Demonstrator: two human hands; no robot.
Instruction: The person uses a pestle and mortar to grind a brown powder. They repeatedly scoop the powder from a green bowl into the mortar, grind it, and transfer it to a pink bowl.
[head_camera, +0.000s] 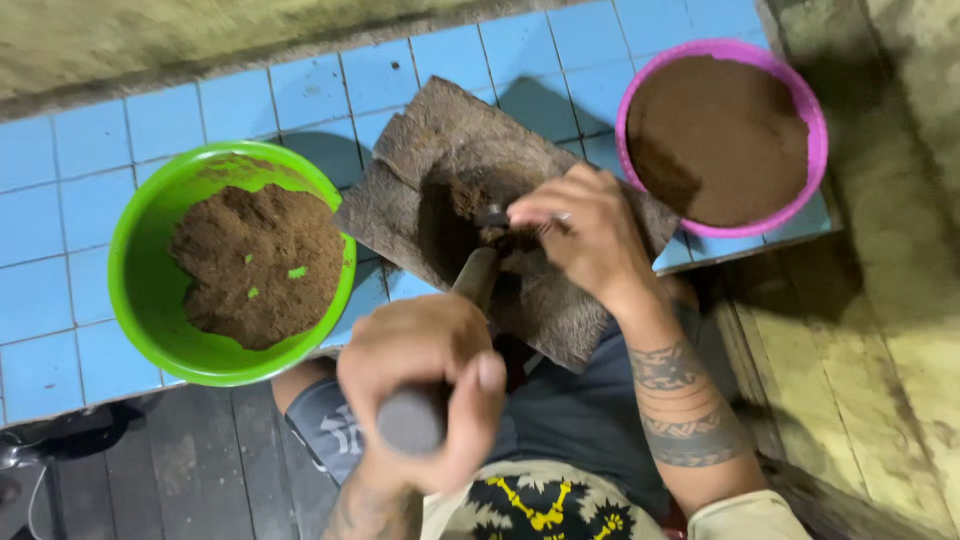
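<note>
We look straight down on a blue tiled ledge (90, 150) with dark wooden floorboards (190, 470) below it. A worn, dark slab (440, 140), rough like bark or old wood, lies tilted across the tiles between two bowls.

Our left hand (425, 385) is clenched around the blunt end of a dark rod-like tool (478, 275). The thumb presses across the front. The tool runs upward from the fist, and its far end meets a small dark lump (490, 228) in the hollow of the slab.

Our right hand (585, 235) rests on the slab just beside that lump. Its fingers are bent and pinched together at the spot where the tool tip lands. We cannot tell whether they grip the lump itself or only steady it. The wrist and forearm carry dark banded tattoos (680, 405).

To the left, a bright green plastic bowl (135, 270) sits on the tiles, its rim touching the slab's edge. It holds a mound of brown, crumbly powder (255, 270) with a few green flecks. To the upper right, a pink plastic bowl (812, 110) is filled nearly level with finer brown powder (720, 140). It stands near the slab, at the ledge's corner.

Grey cloth (560, 420) covers the lap beneath the hands.
</note>
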